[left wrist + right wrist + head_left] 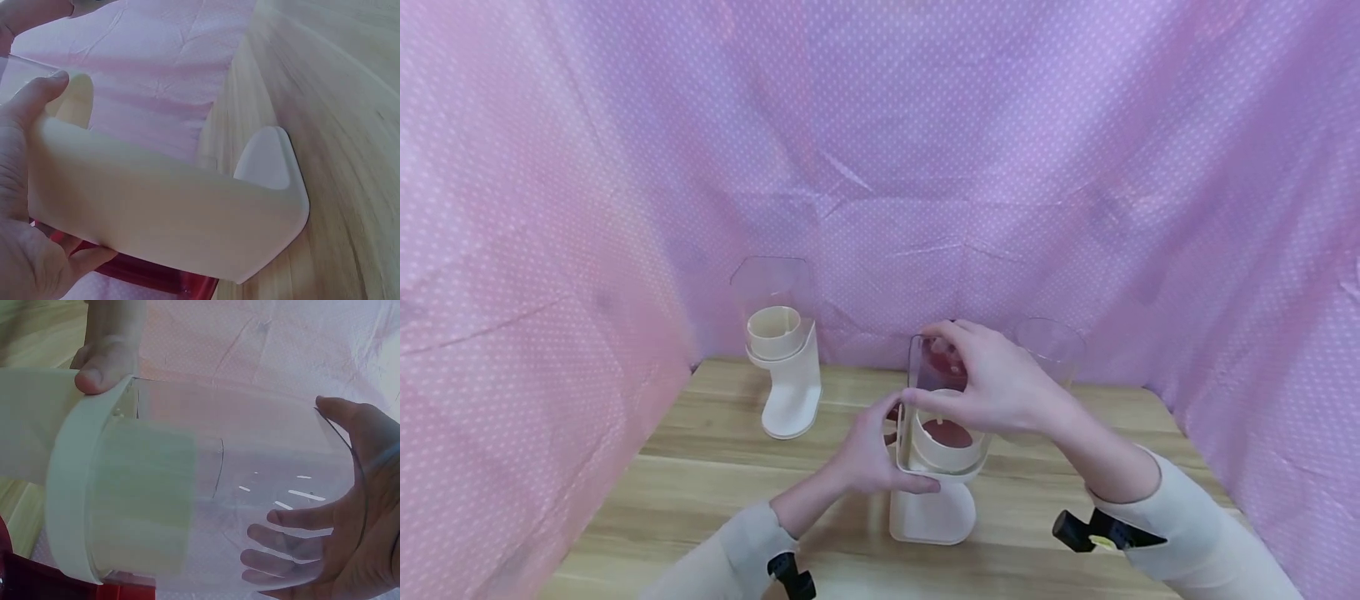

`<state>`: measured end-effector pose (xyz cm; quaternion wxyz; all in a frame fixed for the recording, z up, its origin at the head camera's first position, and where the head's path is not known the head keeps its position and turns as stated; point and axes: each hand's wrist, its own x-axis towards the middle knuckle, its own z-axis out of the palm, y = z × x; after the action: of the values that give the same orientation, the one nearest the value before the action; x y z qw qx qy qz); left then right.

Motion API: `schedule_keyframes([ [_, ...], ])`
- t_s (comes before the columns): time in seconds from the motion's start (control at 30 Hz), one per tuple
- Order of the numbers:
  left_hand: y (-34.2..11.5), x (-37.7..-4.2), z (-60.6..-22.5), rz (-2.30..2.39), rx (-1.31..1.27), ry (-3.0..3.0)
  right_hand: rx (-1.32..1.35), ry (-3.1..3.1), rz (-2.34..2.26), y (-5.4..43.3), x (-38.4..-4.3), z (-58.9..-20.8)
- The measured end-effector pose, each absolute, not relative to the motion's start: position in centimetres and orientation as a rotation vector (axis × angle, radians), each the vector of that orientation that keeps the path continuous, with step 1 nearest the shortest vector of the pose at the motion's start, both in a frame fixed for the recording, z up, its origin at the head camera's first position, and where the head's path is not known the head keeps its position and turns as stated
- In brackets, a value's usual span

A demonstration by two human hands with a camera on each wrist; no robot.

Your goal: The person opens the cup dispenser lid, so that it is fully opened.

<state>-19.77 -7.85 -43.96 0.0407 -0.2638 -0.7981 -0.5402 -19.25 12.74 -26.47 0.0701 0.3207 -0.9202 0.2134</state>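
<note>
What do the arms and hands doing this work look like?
They're a person's: the left hand and right hand are bare, without gloves. The left sleeve and right sleeve are plain off-white. A small left black device and right black device sit by the cuffs; the right one has a yellow mark. No cables show.

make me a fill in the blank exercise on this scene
The hand gripping one white stand is the person's ____.
In the left wrist view, the glossy object below that stand is ____.
In the head view, the gripped stand is to the other stand's ____.
The pink curtain has ____ dots.
Missing words: left; red; right; white
</note>
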Motion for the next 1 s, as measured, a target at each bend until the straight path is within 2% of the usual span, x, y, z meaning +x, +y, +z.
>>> schedule_keyframes([
  [0.37,-7.7,-20.2,-44.5,-1.750,-0.842,-2.384,1.108,-2.694,0.580,13.7,-19.1,-26.1],
  [0.67,-7.9,-20.2,-44.9,-2.073,-0.808,-2.297,1.186,-2.661,0.762,13.6,-21.1,-25.8],
  [1.0,-8.0,-20.0,-44.9,-2.077,-0.844,-2.292,1.219,-2.663,0.786,14.2,-21.7,-25.9],
])
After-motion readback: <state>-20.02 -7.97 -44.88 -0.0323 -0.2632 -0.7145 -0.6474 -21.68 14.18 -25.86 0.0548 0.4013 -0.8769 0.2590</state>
